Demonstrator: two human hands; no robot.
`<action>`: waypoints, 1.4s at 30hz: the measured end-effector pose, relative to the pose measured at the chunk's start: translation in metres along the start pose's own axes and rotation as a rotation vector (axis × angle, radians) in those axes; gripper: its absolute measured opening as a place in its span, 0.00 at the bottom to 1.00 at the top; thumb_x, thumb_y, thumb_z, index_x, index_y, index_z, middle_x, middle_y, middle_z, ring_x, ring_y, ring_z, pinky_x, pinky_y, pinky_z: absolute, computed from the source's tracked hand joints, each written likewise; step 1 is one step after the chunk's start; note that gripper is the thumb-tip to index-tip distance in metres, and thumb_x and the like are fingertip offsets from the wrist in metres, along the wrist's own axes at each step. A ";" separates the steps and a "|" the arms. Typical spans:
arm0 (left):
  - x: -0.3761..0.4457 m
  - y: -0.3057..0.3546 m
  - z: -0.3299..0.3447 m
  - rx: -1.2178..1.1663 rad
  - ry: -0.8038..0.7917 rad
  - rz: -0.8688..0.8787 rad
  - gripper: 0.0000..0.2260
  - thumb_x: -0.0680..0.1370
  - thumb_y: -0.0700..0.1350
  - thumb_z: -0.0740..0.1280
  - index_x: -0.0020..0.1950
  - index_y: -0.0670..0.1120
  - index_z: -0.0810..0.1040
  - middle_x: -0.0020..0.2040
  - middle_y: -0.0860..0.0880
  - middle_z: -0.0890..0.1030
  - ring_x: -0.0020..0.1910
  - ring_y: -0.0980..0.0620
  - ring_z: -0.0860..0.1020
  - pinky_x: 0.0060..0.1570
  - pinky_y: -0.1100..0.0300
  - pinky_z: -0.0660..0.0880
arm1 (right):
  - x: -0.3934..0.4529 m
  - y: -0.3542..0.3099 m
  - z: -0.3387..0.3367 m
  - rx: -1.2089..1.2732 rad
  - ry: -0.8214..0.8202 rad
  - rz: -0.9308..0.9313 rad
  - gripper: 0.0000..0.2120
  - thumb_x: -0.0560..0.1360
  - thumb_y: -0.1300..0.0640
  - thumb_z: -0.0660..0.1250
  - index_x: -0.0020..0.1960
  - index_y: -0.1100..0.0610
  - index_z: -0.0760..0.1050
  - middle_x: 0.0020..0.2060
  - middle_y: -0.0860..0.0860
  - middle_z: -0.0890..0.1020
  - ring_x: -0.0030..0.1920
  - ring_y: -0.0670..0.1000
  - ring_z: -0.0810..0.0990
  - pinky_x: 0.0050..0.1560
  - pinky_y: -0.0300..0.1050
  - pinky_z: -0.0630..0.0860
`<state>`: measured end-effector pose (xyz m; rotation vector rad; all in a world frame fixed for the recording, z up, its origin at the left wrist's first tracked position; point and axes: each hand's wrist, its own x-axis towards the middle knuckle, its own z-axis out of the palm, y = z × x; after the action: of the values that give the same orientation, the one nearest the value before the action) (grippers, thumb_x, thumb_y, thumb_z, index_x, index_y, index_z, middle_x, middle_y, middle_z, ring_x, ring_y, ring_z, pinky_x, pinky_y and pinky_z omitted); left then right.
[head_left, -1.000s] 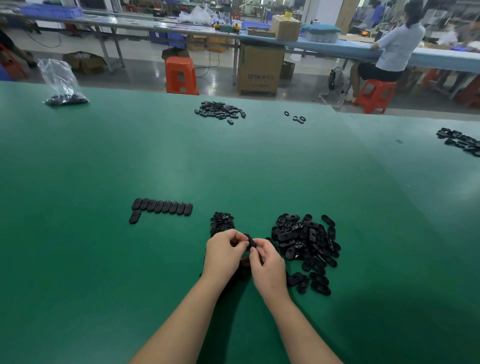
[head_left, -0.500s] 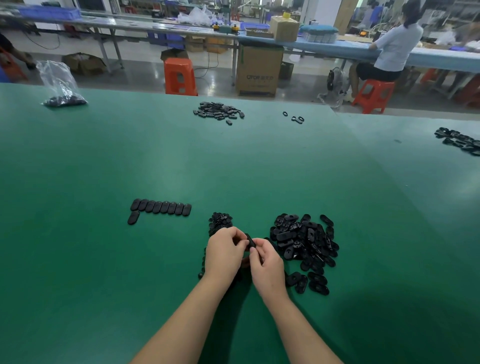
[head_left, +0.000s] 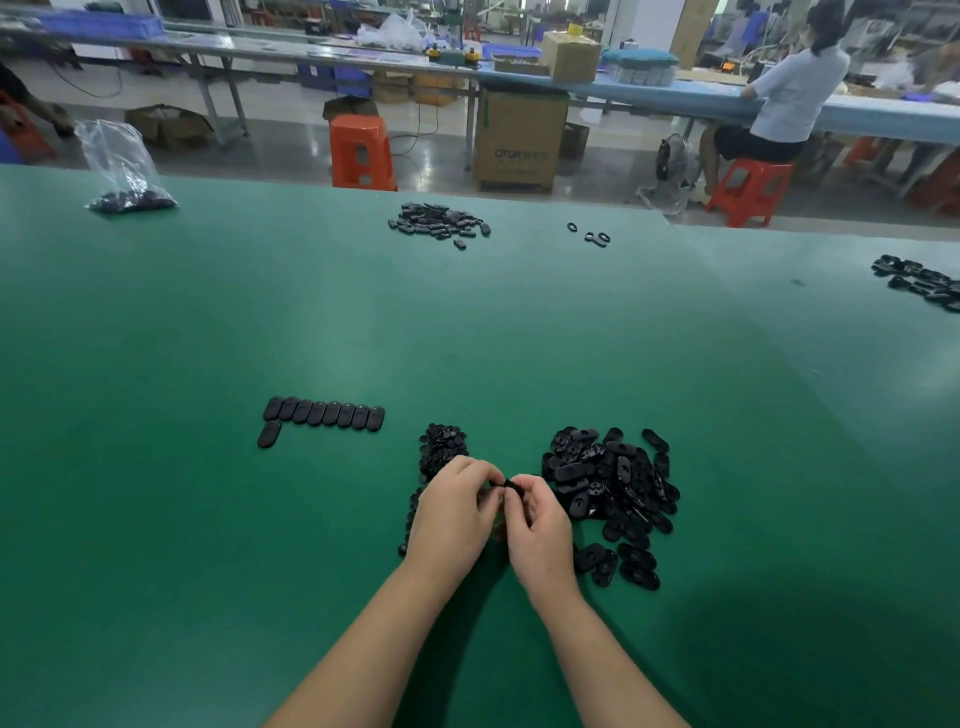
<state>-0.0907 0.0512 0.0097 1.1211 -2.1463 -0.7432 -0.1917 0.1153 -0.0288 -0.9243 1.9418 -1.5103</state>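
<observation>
My left hand (head_left: 453, 514) and my right hand (head_left: 537, 530) meet over the green table (head_left: 208, 519), and both pinch one small black plastic piece (head_left: 510, 484) between their fingertips. Most of that piece is hidden by the fingers. A heap of black oval shells (head_left: 613, 488) lies just right of my right hand. A smaller pile of little black parts (head_left: 441, 447) sits just beyond my left hand. To the left, a neat row of finished black ovals (head_left: 324, 414) lies flat, with one more oval (head_left: 269, 434) below its left end.
Farther back lie another pile of black parts (head_left: 439, 223), a few loose rings (head_left: 592, 236) and a plastic bag of parts (head_left: 122, 166). More parts (head_left: 924, 283) lie at the right edge. Beyond the table stand orange stools (head_left: 361, 150), a cardboard box (head_left: 519, 140) and a seated person (head_left: 784, 98).
Both hands stay together on the small black piece; the fingers have shifted slightly around it. The piles and the row have not moved.
</observation>
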 end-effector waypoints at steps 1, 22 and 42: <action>0.001 0.000 -0.001 -0.010 -0.005 -0.017 0.07 0.78 0.43 0.69 0.54 0.51 0.81 0.48 0.58 0.77 0.46 0.58 0.77 0.49 0.60 0.75 | 0.000 0.000 0.000 -0.017 -0.004 -0.011 0.07 0.81 0.61 0.66 0.50 0.48 0.76 0.41 0.46 0.84 0.44 0.46 0.83 0.47 0.48 0.80; 0.011 -0.006 -0.009 0.069 -0.143 -0.061 0.07 0.77 0.46 0.67 0.52 0.51 0.84 0.44 0.55 0.85 0.43 0.56 0.81 0.48 0.56 0.78 | -0.003 -0.003 -0.001 -0.073 -0.052 -0.012 0.08 0.82 0.59 0.65 0.51 0.47 0.78 0.40 0.48 0.84 0.38 0.54 0.82 0.44 0.61 0.80; 0.008 -0.012 -0.013 0.083 -0.179 0.176 0.13 0.78 0.39 0.65 0.61 0.49 0.80 0.52 0.52 0.83 0.53 0.53 0.78 0.54 0.57 0.75 | -0.001 -0.003 -0.002 0.004 -0.069 0.005 0.07 0.82 0.58 0.64 0.49 0.48 0.78 0.33 0.45 0.81 0.31 0.45 0.75 0.36 0.49 0.76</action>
<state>-0.0790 0.0359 0.0125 0.9206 -2.4095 -0.7021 -0.1921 0.1171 -0.0257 -0.9564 1.8908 -1.4597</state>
